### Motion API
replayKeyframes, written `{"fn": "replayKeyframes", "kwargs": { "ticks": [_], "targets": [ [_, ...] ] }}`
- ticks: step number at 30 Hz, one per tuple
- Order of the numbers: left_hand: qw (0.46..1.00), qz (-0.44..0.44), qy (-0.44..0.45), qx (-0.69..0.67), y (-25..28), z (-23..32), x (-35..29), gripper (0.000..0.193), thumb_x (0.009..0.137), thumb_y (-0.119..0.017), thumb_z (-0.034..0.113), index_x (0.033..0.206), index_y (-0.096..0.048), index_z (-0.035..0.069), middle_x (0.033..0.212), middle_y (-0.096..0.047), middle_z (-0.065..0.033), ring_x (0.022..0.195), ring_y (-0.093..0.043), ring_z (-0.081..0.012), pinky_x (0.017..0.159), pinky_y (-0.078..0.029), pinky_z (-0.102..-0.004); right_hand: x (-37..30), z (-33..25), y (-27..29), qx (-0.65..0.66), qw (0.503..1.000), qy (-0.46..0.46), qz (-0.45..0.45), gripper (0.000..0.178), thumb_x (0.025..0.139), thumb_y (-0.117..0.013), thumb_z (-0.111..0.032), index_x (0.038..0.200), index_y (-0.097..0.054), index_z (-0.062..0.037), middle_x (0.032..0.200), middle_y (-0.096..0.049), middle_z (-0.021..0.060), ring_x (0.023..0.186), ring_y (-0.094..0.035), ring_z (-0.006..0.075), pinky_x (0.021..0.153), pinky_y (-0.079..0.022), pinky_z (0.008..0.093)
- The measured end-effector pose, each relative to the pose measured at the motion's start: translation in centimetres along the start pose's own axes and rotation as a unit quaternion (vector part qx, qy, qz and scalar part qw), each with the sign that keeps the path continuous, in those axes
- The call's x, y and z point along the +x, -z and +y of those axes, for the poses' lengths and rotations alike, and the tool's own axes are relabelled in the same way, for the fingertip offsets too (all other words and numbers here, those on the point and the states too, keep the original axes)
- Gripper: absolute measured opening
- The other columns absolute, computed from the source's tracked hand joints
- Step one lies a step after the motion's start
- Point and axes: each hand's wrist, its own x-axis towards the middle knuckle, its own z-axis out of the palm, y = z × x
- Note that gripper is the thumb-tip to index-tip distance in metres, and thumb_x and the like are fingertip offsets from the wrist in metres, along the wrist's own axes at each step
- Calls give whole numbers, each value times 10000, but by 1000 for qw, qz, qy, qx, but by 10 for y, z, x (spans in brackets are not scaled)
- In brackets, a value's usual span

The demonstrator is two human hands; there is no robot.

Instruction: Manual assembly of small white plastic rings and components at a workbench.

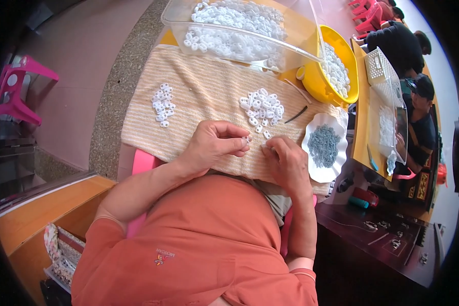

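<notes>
Over the near part of a striped cloth (188,71), my left hand (217,145) pinches a small white plastic piece (246,139) between thumb and forefinger. My right hand (289,162) is just to its right, a short gap away, its thumb and fingers closed at the tips. Something tiny and pale shows there, too small to name. Beyond my hands lies a pile of white two-holed plastic pieces (262,106). A smaller heap of similar pieces (163,105) sits to the left. Beside my right hand stands a white scalloped dish (320,174) with small grey-blue parts (325,145).
A clear plastic bin (250,31) of white pieces stands at the back, beside a yellow bucket (353,61) of more. A black strip (296,114) lies near the dish. Co-workers sit at another table (361,122) on the right. A pink stool (20,97) stands far left.
</notes>
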Motion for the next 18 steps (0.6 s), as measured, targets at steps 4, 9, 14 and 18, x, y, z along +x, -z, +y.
{"fn": "replayKeyframes", "kwargs": {
  "ticks": [4, 9, 14, 18],
  "targets": [
    [1000, -4, -2, -4, 2, -1, 1, 168, 843, -648, -10, 1008, -651, -44, 891, -683, -111, 789, -669, -145, 707, -573, -253, 2, -4, 2, 9, 999, 43, 18, 153, 775, -665, -38, 925, -634, -54, 862, -640, 110, 734, -636, 293, 638, -505, 368],
    [1000, -11, 2, -5, 1, -1, 1, 175, 840, -651, -12, 1013, -651, -43, 889, -684, -112, 784, -671, -145, 709, -574, -255, 3, -9, 9, -1, 998, 61, -18, 326, 687, -608, 78, 988, -642, -40, 856, -636, 104, 749, -631, 287, 645, -509, 361],
    [1000, -9, 7, -6, 1, -2, 1, 174, 842, -649, -13, 1014, -649, -45, 889, -684, -112, 784, -672, -147, 711, -575, -258, 6, -11, 13, 29, 998, 35, -53, 357, 680, -601, 103, 1006, -644, -36, 849, -630, 115, 738, -629, 268, 649, -508, 343],
    [1000, -19, 6, -11, 1, -4, 2, 169, 847, -644, -14, 1012, -650, -43, 887, -685, -112, 784, -672, -147, 714, -574, -260, 3, -2, 6, 135, 990, -32, -29, 301, 748, -667, 72, 1035, -640, -17, 822, -624, 87, 714, -612, 171, 657, -495, 272]
  ]
}}
